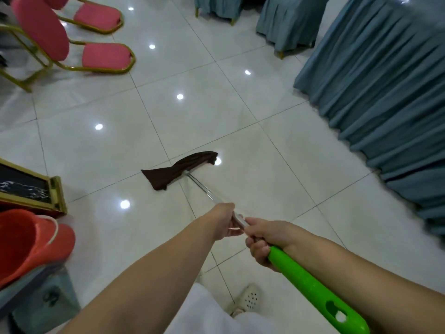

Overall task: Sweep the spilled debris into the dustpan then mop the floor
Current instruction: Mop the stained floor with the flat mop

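Observation:
A flat mop with a dark brown cloth head [177, 170] lies on the glossy white tile floor [240, 112] in the middle of the view. Its metal pole [204, 189] runs back toward me and ends in a bright green handle [310, 288]. My left hand [224, 221] is closed around the metal pole. Just behind it, my right hand [265, 239] grips the front end of the green handle. I see no debris and no dustpan.
A red bucket [31, 242] stands at the left edge beside a gold-framed stand [51, 192]. Pink chairs with gold legs [106, 57] are at the upper left. A teal skirted table [390, 88] fills the right side, with teal covered chairs [286, 20] behind. My shoe [249, 298] is below.

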The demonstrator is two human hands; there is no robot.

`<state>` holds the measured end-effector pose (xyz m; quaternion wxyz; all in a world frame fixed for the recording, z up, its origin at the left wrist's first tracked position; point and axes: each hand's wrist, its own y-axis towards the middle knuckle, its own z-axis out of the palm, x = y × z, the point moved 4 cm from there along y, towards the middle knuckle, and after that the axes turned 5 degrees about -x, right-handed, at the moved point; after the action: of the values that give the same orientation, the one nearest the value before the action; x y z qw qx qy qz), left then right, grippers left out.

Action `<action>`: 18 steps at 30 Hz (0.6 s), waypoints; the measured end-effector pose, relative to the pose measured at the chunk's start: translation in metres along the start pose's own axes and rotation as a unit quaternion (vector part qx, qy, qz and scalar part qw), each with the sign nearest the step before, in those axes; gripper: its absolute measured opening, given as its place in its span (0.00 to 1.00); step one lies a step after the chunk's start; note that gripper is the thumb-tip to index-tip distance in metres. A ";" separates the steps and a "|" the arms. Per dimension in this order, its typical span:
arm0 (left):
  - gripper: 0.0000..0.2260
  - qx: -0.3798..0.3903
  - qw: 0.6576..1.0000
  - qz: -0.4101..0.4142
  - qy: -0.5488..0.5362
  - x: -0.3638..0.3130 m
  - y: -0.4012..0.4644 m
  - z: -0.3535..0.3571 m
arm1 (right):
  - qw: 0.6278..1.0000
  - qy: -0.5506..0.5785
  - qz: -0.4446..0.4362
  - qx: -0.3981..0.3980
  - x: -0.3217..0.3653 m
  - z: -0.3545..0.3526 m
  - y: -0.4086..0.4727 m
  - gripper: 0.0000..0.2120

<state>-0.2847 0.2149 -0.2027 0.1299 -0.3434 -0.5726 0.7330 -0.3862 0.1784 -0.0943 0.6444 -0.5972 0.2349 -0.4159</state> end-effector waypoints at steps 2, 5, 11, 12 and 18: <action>0.11 0.017 1.000 -0.010 0.005 0.015 -0.001 0.036 | 1.000 0.007 0.000 -0.009 -0.006 -0.037 -0.014 0.14; 0.12 0.044 0.999 -0.012 0.023 0.036 -0.005 0.092 | 0.999 0.014 -0.010 -0.031 -0.013 -0.091 -0.032 0.14; 0.12 0.090 0.993 -0.025 0.066 0.073 -0.017 0.186 | 0.995 -0.004 -0.026 -0.095 -0.029 -0.187 -0.061 0.16; 0.11 0.097 0.992 -0.027 0.071 0.079 -0.020 0.199 | 0.994 -0.015 -0.027 -0.104 -0.031 -0.201 -0.065 0.18; 0.08 0.062 0.997 -0.023 0.045 0.098 -0.030 0.242 | 0.988 -0.117 -0.026 -0.098 -0.031 -0.243 -0.084 0.22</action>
<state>-0.5202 0.1000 -0.1833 0.1934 -0.3545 -0.5271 0.7477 -0.6187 0.0697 -0.0622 0.5945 -0.7082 0.1819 -0.3346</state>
